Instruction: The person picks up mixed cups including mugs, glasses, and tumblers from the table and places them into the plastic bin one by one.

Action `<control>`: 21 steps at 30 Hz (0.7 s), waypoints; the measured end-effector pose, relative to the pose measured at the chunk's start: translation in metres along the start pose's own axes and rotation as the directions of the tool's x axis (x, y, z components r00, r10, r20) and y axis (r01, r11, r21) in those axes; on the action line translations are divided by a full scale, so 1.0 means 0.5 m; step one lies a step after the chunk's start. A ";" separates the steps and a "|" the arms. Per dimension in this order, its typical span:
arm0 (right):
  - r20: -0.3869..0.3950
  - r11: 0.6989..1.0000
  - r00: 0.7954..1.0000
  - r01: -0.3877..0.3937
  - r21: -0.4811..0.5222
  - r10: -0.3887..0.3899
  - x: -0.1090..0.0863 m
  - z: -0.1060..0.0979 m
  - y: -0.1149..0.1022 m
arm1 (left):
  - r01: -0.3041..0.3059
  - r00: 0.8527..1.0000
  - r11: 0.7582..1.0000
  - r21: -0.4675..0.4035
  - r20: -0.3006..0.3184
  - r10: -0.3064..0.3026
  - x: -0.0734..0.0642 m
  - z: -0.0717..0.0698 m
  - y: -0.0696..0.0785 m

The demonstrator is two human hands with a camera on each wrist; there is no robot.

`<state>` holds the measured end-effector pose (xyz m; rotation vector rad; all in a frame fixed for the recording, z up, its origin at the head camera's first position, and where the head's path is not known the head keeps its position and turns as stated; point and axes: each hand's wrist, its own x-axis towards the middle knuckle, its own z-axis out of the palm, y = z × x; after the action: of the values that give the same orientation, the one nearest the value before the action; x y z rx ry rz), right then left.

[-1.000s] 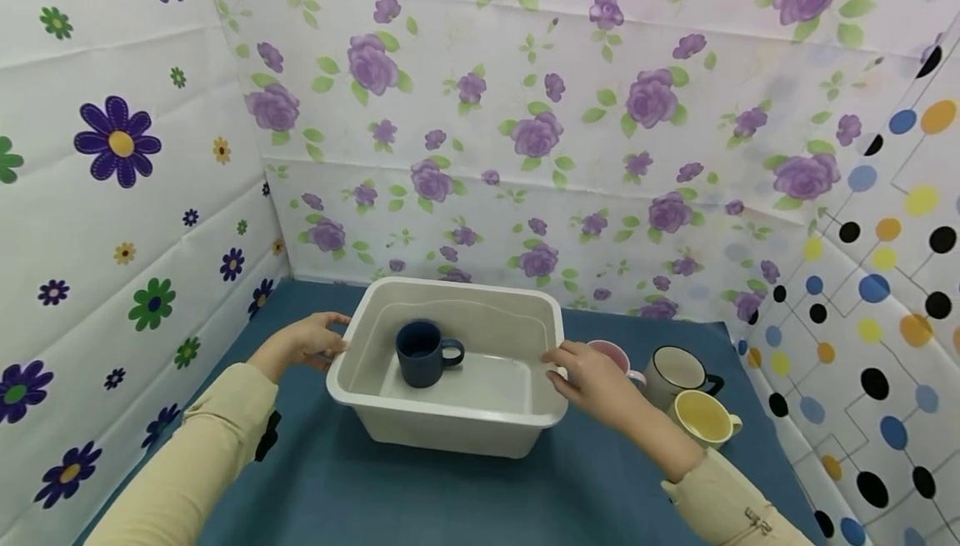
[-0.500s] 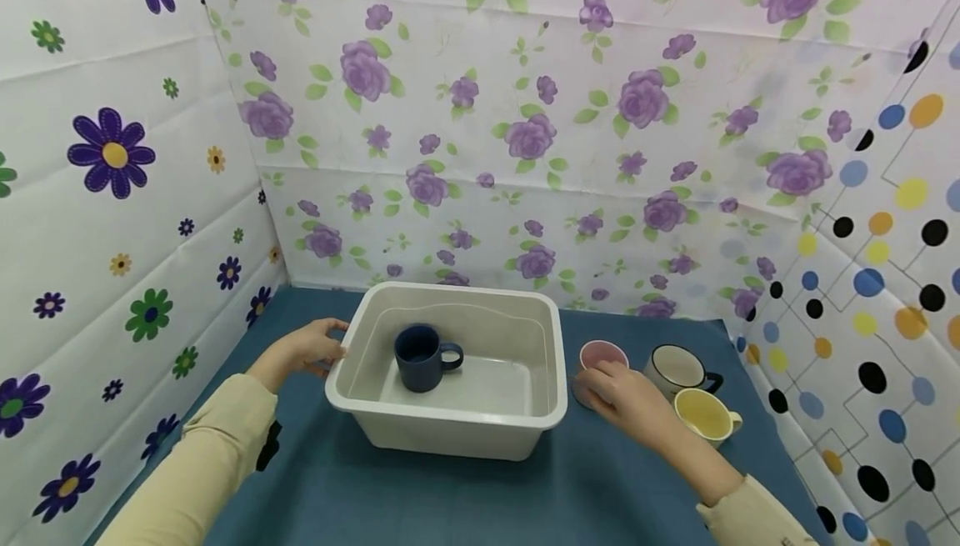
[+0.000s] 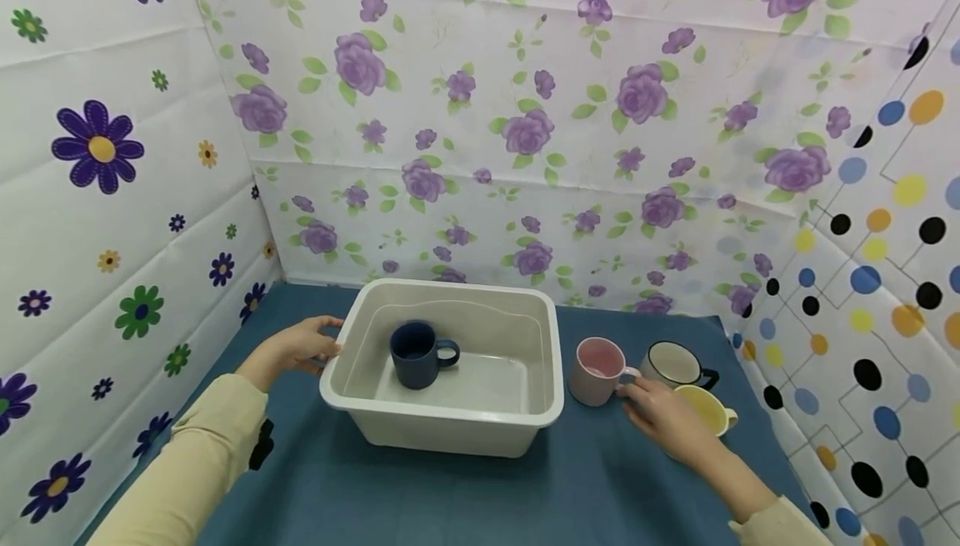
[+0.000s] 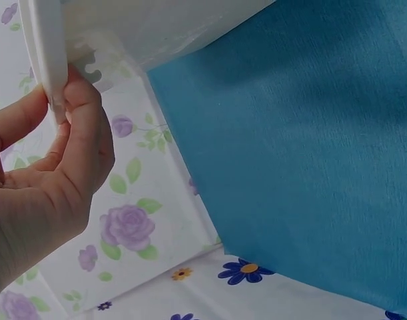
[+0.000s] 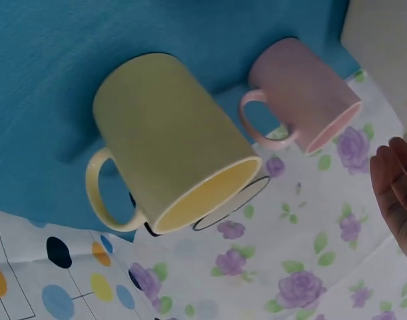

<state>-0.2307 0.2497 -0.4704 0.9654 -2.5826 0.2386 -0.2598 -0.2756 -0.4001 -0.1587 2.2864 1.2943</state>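
My left hand point(image 3: 296, 350) pinches the left rim of a cream plastic tub point(image 3: 442, 429); the left wrist view shows thumb and fingers on either side of its rim point(image 4: 50, 53). Inside the tub a dark blue mug point(image 3: 415, 367) stands upright, handle to the right. My right hand point(image 3: 667, 417) is at the handle of a pink mug point(image 3: 592, 379) right of the tub; whether the fingertips touch it is unclear. In the right wrist view that hand point(image 5: 400, 190) appears at the edge with extended fingers, apart from the pink mug point(image 5: 303, 90).
A yellow mug point(image 3: 708, 408), partly behind my right hand, stands beside a white mug point(image 3: 672, 363) with a black rim and handle. Blue cloth point(image 3: 405, 496) covers the table. Patterned sheets enclose the back and both sides.
My right hand has left the tub's right rim, passed over the pink mug and come to its handle side. My left hand has stayed on the left rim.
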 end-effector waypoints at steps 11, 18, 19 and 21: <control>0.006 1.000 1.000 -0.013 0.013 0.012 0.003 0.012 0.009 | 0.008 1.000 1.000 0.005 0.003 -0.008 0.003 0.005 -0.005; 0.015 0.999 0.999 -0.038 0.015 0.038 -0.012 0.010 0.033 | 0.009 1.000 1.000 0.011 0.005 -0.009 0.004 0.005 0.001; 0.007 0.999 0.999 -0.034 0.017 0.033 -0.014 0.009 0.037 | 0.008 1.000 1.000 0.014 0.005 -0.008 0.003 0.004 0.001; -0.009 1.000 1.000 -0.021 0.011 0.021 -0.019 0.008 0.044 | 0.008 1.000 1.000 0.016 0.005 -0.008 0.003 0.002 0.003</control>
<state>-0.2399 0.2705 -0.4787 0.9388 -2.5874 0.2621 -0.2610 -0.2737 -0.4002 -0.1586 2.2888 1.2707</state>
